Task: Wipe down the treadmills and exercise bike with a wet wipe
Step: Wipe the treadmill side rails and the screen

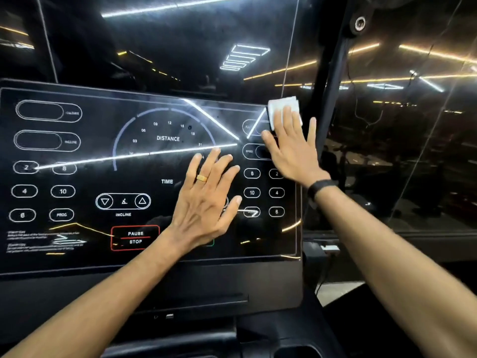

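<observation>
R hand [291, 148], fingers flat, presses the wipe [284, 109] on the console [85, 182] top-right corner, L hand [206, 197] spread flat mid-panel w/ nothing in it, so prob. early: rest of this treadmill, other machines & bike look still to do.

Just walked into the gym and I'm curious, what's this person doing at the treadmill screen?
A person is wiping the treadmill console. The right hand presses a folded white wet wipe flat against the panel's upper right corner, fingers straight. The left hand, wearing a gold ring, lies spread with straight fingers over the lower middle of the panel, just right of the TIME label. The right wrist has a black band. The screen looks switched off, showing only printed buttons and reflected ceiling lights.
</observation>
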